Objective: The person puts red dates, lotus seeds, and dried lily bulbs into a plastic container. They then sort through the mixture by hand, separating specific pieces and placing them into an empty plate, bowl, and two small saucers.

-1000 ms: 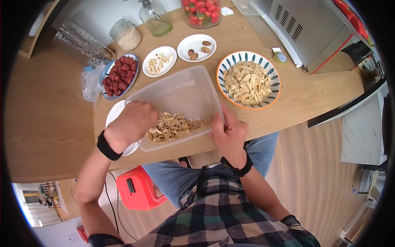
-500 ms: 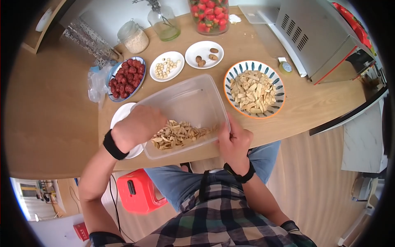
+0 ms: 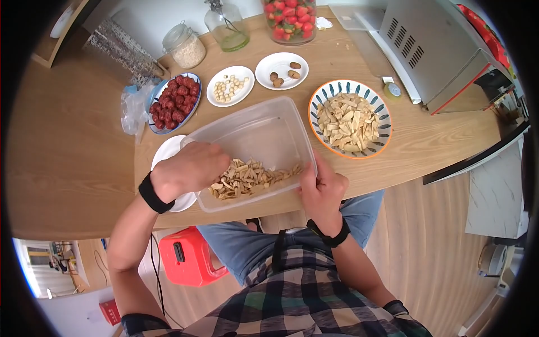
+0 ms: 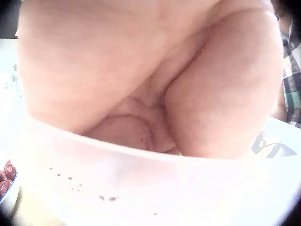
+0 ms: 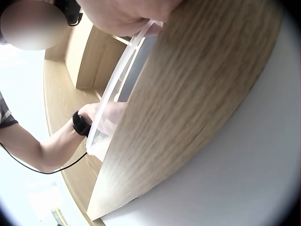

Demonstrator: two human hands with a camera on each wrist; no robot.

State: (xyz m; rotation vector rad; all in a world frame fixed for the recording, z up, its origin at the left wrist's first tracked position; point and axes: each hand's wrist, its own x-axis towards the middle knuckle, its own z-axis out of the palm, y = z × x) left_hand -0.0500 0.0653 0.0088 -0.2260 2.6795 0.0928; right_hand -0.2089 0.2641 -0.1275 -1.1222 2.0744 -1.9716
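A clear plastic container tilts at the table's front edge, with pale brown dried slices gathered along its near side. My left hand reaches over its left wall into the slices, fingers curled. The fingertips are hidden in both the head and left wrist views, so I cannot tell whether they hold any slices. My right hand grips the container's right rim near the front corner, thumb inside the wall. Part of a white plate shows beneath the container's left side.
An orange-rimmed bowl of pale slices stands at the right. Behind are a plate of dark red dates, white plates of pale beads and brown nuts, a grain jar, a vase and strawberries. A microwave borders the right.
The head view has shifted slightly, moving the scene rightward. The left hand keeps its place in the slices and the right hand its hold on the rim.
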